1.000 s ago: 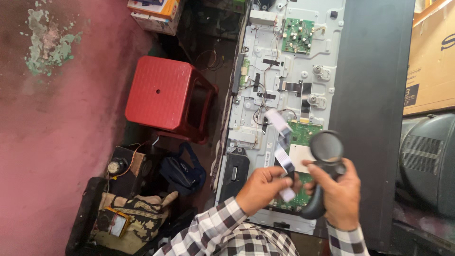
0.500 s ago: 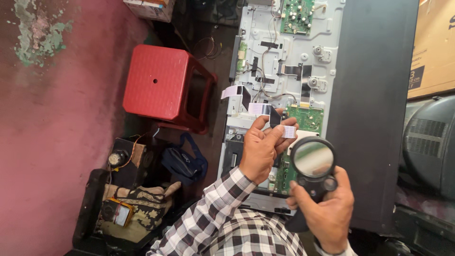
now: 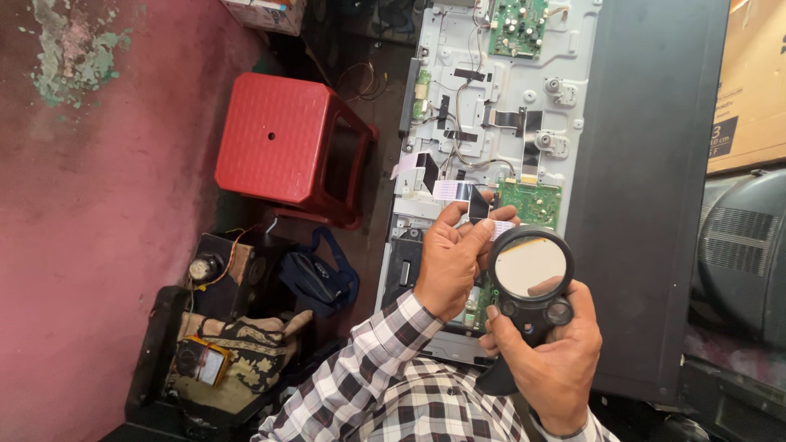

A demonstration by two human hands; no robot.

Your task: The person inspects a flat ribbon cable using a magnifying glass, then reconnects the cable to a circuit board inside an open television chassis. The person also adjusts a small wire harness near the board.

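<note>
From the head camera, looking down, the left hand [image 3: 449, 260] is raised in front of the open back of a flat television [image 3: 491, 123], its fingers curled together and pinching the end of a flat ribbon cable [image 3: 455, 191], a pale strip with a dark band that runs from the fingertips up and left toward the metal chassis. The right hand [image 3: 547, 354] sits just below and to the right of it, closed around the black handle of a round magnifying glass [image 3: 532, 266]; the thumb lies along the handle near two small round buttons, and the lens stands just beside the left fingertips, over the lower edge of a green circuit board [image 3: 532, 203]. Both sleeves [image 3: 385, 368] are a black-and-white check. Another green circuit board [image 3: 517, 26] sits at the top of the chassis, with thin wires and more flat cables running between them across the grey metal plate. The dark rear cover [image 3: 647, 188] of the television fills the strip to the right. To the left of the television a red plastic stool [image 3: 278, 143] stands on the reddish floor [image 3: 90, 205], and near it lies a dark blue bag [image 3: 315, 274]. At the lower left are a patterned cloth [image 3: 246, 348] and some small gear, too cluttered to tell apart. A cardboard box [image 3: 749, 82] shows at the upper right.
</note>
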